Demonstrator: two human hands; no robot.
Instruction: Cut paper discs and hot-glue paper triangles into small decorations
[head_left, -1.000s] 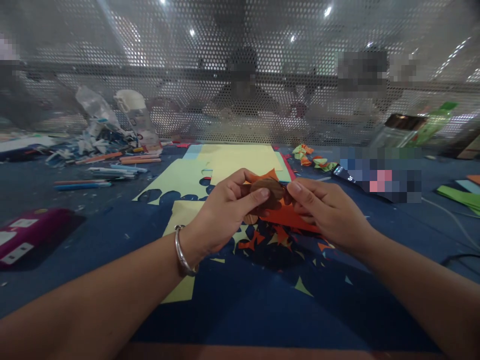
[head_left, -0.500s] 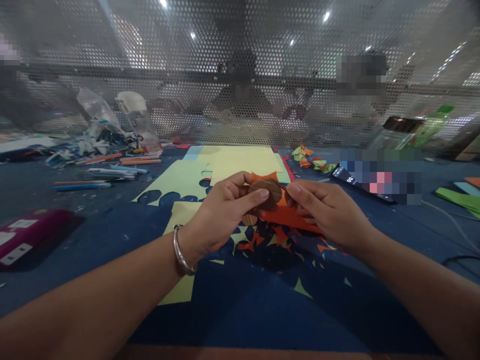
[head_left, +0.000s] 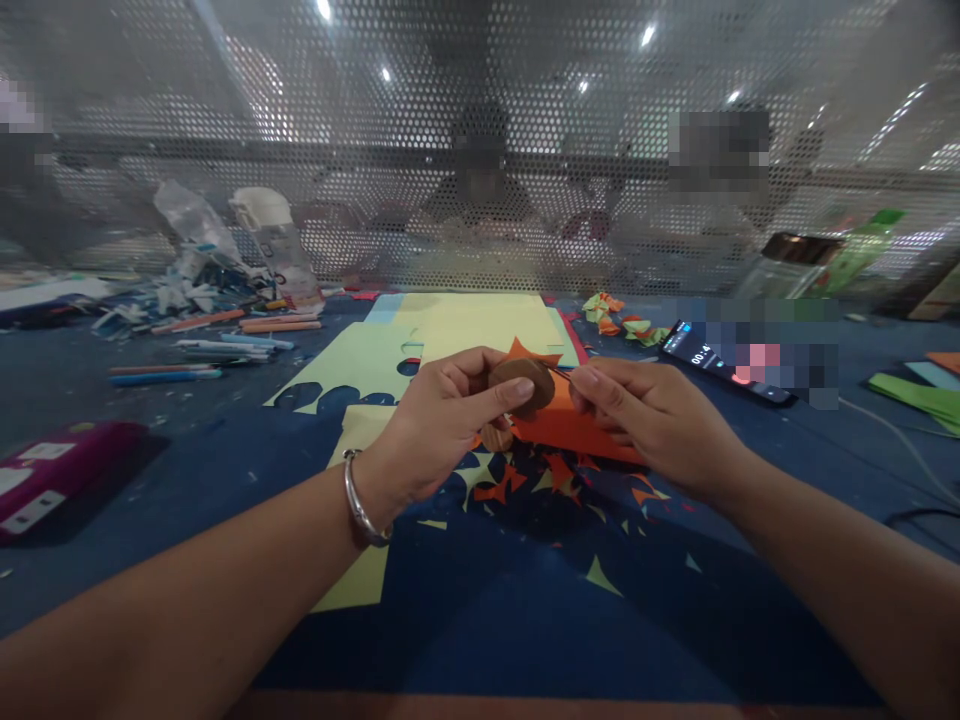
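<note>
My left hand (head_left: 469, 415) is closed, pinching a round wooden disc (head_left: 534, 385) against a piece of orange paper (head_left: 529, 350) whose pointed edges stick out above it. Across from it, my right hand (head_left: 634, 400) is closed on a thin dark tool, whose slim tip (head_left: 561, 369) reaches the disc's right edge; its kind is hidden by the fingers. A larger orange sheet (head_left: 574, 430) lies below and between both hands. Under my left fingers sits a second round wooden piece (head_left: 496, 437). Orange and pale green paper scraps (head_left: 559, 470) are scattered beneath.
Pale yellow sheets (head_left: 480, 320) and a green sheet with round cut-outs (head_left: 345, 365) lie ahead. Pens (head_left: 232, 347) and a white-capped bottle (head_left: 274, 235) stand left, beside a purple case (head_left: 64, 470). A phone (head_left: 709, 355) and a jar (head_left: 795, 265) are right. A perforated screen (head_left: 600, 215) closes the back.
The wooden disc and orange paper have turned slightly and shifted a little left in my left hand. More of the thin tip shows between my hands.
</note>
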